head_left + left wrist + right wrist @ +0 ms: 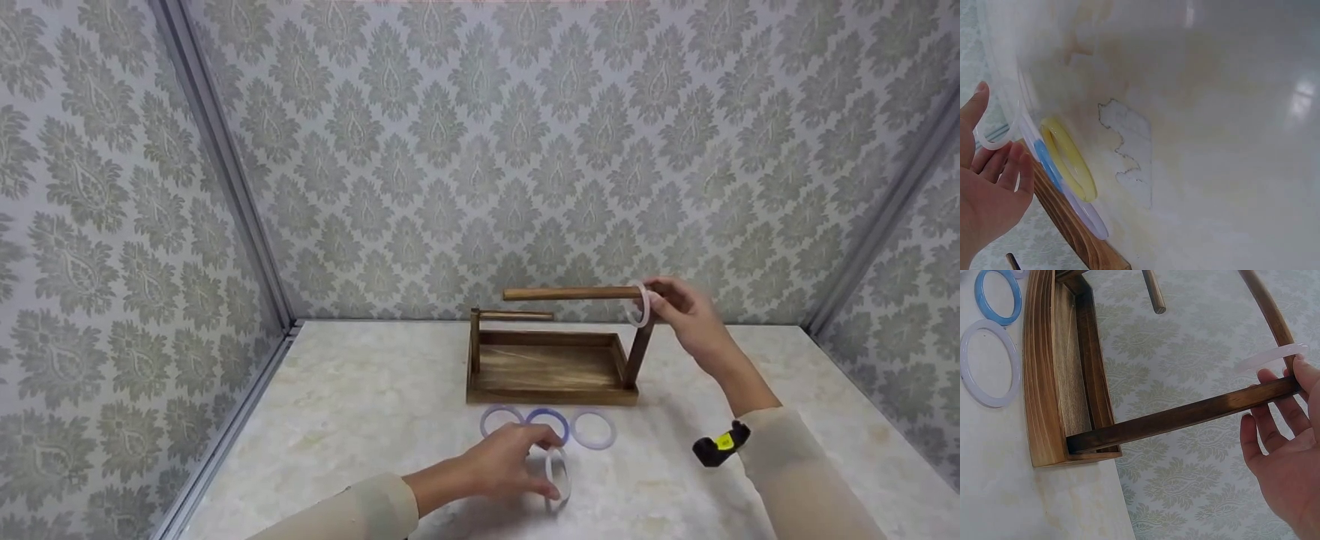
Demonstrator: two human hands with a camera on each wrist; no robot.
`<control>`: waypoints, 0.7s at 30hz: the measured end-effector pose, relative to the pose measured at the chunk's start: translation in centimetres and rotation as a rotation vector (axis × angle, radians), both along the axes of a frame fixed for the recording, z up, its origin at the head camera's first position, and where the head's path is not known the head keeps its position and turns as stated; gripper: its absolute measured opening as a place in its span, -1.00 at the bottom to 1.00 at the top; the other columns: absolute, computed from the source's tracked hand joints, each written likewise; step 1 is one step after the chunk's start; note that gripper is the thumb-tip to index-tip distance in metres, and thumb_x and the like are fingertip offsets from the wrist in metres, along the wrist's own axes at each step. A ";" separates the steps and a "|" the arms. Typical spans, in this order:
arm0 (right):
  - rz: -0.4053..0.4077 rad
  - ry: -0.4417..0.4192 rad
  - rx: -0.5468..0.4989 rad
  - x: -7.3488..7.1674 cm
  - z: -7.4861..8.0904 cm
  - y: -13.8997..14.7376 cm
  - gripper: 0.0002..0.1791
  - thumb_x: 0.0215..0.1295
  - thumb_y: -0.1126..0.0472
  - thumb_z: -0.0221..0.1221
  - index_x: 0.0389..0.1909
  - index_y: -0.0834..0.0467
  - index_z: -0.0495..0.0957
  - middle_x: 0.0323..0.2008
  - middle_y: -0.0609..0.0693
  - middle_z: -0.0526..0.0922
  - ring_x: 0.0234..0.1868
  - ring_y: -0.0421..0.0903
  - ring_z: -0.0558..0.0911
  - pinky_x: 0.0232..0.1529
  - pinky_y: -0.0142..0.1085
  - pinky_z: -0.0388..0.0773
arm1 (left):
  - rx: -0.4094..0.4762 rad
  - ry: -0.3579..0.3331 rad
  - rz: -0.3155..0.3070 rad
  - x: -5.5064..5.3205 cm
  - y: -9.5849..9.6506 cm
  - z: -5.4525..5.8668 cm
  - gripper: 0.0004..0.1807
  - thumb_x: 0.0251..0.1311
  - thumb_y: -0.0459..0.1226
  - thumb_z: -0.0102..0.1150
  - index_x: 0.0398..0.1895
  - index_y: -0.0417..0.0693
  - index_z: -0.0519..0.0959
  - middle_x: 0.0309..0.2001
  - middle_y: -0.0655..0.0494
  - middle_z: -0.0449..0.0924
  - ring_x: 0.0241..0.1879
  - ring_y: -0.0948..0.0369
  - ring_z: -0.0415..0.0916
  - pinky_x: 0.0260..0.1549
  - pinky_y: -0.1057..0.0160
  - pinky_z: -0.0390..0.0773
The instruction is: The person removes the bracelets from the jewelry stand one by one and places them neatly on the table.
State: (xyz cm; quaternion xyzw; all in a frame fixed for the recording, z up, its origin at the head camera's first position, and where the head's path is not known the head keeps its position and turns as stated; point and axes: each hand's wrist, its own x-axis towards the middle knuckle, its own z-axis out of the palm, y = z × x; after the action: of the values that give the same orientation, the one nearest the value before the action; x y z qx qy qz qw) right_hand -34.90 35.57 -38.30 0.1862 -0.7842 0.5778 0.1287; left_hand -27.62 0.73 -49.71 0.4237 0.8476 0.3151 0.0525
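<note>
My left hand (504, 461) holds a white bangle (548, 472) upright above the table, spanning it between thumb and fingers; the left wrist view shows this white bangle (995, 145) too. At the right end of a wooden stand's upper bar (570, 293), my right hand (690, 322) holds a pale pinkish bangle (646, 300), which encircles the bar. In the right wrist view the thumb touches this bangle (1269, 357), while the other fingers lie around the top of the post (1185, 417). A yellow bangle (1067, 160) shows in the left wrist view; the left hand hides it in the head view.
In front of the stand's tray (551, 395) lie a blue bangle (564, 427) and a lavender bangle (613, 431), with another lavender bangle (484, 424) partly behind the left hand. A shorter, lower bar (517, 315) juts from the left post. Patterned walls (480, 150) enclose the table.
</note>
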 end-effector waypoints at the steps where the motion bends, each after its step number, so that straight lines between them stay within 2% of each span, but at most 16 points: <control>1: 0.001 -0.003 -0.002 0.0 0.0 0.0 -0.49 0.66 0.08 0.11 0.36 0.38 0.43 0.07 0.11 0.68 0.11 -0.06 0.73 -0.01 -0.31 0.69 | 0.000 0.004 0.001 0.0 0.0 0.0 -0.31 0.02 0.00 0.69 0.20 -0.04 0.64 0.14 0.23 0.72 0.15 0.35 0.62 0.22 0.32 0.53; 4: 0.008 -0.011 -0.012 0.0 -0.1 0.0 -0.47 0.66 0.08 0.11 0.37 0.41 0.40 0.10 0.11 0.67 0.11 -0.09 0.73 0.00 -0.31 0.69 | -0.012 0.026 0.011 0.1 -0.1 -0.1 -0.31 0.01 0.02 0.68 0.20 -0.01 0.64 0.14 0.26 0.71 0.15 0.34 0.62 0.22 0.33 0.52; 11: 0.005 -0.008 -0.003 0.1 -0.1 0.0 -0.48 0.65 0.08 0.11 0.37 0.39 0.43 0.08 0.14 0.67 0.14 0.03 0.71 -0.02 -0.30 0.69 | -0.057 0.066 0.035 0.0 -0.4 -0.6 -0.31 0.00 0.04 0.69 0.18 0.01 0.66 0.11 0.27 0.71 0.15 0.30 0.59 0.22 0.28 0.53; 21: 0.012 -0.002 -0.007 0.1 -0.1 -0.1 -0.48 0.66 0.09 0.10 0.38 0.41 0.41 0.08 0.10 0.67 0.10 -0.11 0.72 -0.01 -0.31 0.69 | -0.079 0.113 0.039 -0.2 -0.9 -0.9 -0.30 -0.01 0.04 0.70 0.19 0.03 0.64 0.12 0.25 0.71 0.15 0.26 0.57 0.21 0.25 0.55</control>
State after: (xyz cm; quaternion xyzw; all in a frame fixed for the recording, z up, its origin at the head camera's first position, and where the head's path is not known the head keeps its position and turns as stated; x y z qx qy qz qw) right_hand -34.80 35.51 -38.36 0.1897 -0.7812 0.5815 0.1250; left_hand -27.86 -0.21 -50.58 0.4217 0.8691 0.2579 0.0148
